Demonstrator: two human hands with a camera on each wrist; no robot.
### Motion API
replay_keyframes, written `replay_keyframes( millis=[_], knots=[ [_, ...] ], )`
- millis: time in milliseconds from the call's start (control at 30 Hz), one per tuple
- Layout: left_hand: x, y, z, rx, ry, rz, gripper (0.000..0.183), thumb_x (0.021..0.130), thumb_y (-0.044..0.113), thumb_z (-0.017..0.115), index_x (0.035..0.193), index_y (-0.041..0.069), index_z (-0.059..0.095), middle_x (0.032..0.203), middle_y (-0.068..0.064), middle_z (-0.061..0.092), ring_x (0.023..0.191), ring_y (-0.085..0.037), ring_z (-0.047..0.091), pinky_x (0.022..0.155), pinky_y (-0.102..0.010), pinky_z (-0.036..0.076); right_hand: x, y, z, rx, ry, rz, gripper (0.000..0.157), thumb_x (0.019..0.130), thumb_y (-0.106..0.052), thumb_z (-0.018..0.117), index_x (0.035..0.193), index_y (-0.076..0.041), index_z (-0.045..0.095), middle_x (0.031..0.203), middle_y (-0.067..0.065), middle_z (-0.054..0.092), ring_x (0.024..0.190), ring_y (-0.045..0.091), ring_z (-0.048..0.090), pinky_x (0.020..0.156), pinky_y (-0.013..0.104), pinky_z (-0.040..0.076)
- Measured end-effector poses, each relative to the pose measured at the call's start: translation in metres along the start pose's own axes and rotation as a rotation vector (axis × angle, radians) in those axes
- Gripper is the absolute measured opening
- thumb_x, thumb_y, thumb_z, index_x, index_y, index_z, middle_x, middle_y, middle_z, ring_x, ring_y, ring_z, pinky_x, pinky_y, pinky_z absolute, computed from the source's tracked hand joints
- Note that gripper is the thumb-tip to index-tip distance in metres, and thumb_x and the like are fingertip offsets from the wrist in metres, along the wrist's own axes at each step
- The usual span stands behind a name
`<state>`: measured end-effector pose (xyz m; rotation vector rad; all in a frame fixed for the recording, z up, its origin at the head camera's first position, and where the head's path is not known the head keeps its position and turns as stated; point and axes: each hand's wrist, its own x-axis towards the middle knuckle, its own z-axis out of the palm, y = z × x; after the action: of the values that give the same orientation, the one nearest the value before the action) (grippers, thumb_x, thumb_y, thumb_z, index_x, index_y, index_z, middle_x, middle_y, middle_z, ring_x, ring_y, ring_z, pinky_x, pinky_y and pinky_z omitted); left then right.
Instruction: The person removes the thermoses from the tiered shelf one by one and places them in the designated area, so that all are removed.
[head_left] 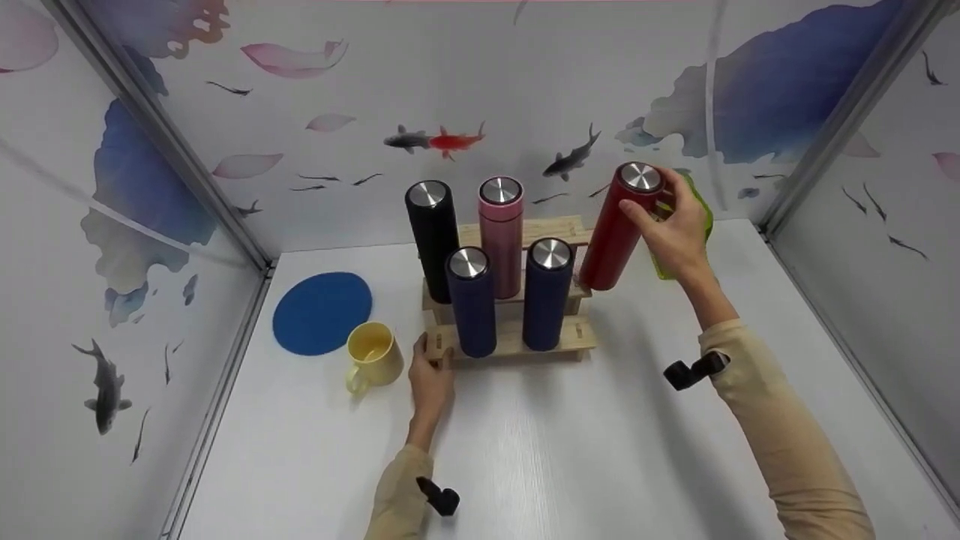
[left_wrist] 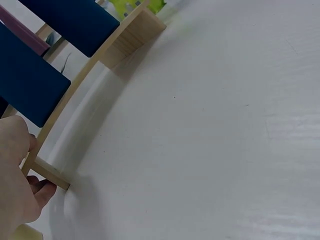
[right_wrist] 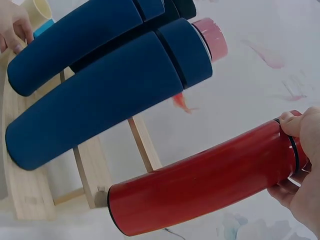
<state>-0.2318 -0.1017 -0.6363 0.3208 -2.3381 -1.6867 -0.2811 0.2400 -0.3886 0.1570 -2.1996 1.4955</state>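
Observation:
My right hand grips a red thermos bottle near its silver-topped lid. The bottle leans slightly, its base at the right end of the middle step of a wooden tiered rack; whether it touches the step I cannot tell. With thumb and fingers, my left hand holds the left end of the rack's front step. Two blue thermos bottles stand on that front step. Behind them, a black thermos bottle and a pink one stand on the middle step.
Left of the rack, a yellow mug stands close to my left hand. A round blue mat lies beyond it. Something green sits partly hidden behind my right hand. Printed panels enclose the white table at back and sides.

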Motion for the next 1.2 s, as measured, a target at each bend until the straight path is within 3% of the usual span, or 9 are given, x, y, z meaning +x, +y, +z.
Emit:
replay_keyframes(
  millis=[100, 333, 567, 1033, 1200],
  knots=[
    [-0.001, -0.001, 0.0, -0.001, 0.001, -0.004, 0.062, 0.1, 0.014, 0.064, 0.151, -0.004, 0.036, 0.154, -0.027, 0.043, 0.139, -0.039, 0.047, 0.11, -0.051, 0.044, 0.0, -0.001, -0.01, -0.013, -0.002, 0.002, 0.06, 0.095, -0.011, 0.069, 0.147, 0.003, 0.044, 0.142, 0.022, 0.055, 0.126, 0.035, 0.057, 0.107, 0.043, 0.048],
    [-0.002, -0.001, -0.001, -0.005, 0.003, 0.006, 0.061, 0.099, 0.014, 0.064, 0.151, -0.004, 0.037, 0.154, -0.028, 0.043, 0.141, -0.04, 0.044, 0.112, -0.052, 0.042, 0.012, 0.031, -0.035, -0.05, 0.042, 0.033, 0.064, 0.094, -0.019, 0.072, 0.15, -0.007, 0.044, 0.143, 0.014, 0.056, 0.126, 0.028, 0.057, 0.106, 0.036, 0.049],
    [-0.002, -0.001, -0.001, -0.019, 0.005, -0.021, 0.06, 0.099, 0.016, 0.065, 0.15, -0.002, 0.039, 0.153, -0.029, 0.043, 0.141, -0.039, 0.045, 0.111, -0.052, 0.042, 0.015, 0.042, -0.055, -0.103, 0.1, 0.06, 0.063, 0.092, -0.024, 0.074, 0.148, -0.01, 0.048, 0.14, 0.011, 0.057, 0.122, 0.023, 0.058, 0.105, 0.036, 0.05],
    [-0.001, -0.004, -0.002, -0.043, 0.013, -0.036, 0.06, 0.097, 0.016, 0.068, 0.149, 0.001, 0.042, 0.143, -0.028, 0.055, 0.125, -0.036, 0.059, 0.1, -0.048, 0.051, 0.01, 0.067, -0.085, -0.144, 0.179, 0.132, 0.061, 0.092, -0.019, 0.074, 0.147, -0.01, 0.049, 0.141, 0.012, 0.057, 0.125, 0.025, 0.058, 0.106, 0.035, 0.05],
    [-0.002, -0.004, -0.002, -0.055, 0.019, -0.026, 0.058, 0.097, 0.015, 0.068, 0.148, 0.001, 0.043, 0.138, -0.025, 0.059, 0.111, -0.032, 0.063, 0.092, -0.045, 0.052, 0.005, 0.076, -0.095, -0.173, 0.183, 0.166, 0.062, 0.094, -0.022, 0.073, 0.149, -0.012, 0.046, 0.143, 0.011, 0.056, 0.126, 0.024, 0.057, 0.108, 0.034, 0.048]
  ],
)
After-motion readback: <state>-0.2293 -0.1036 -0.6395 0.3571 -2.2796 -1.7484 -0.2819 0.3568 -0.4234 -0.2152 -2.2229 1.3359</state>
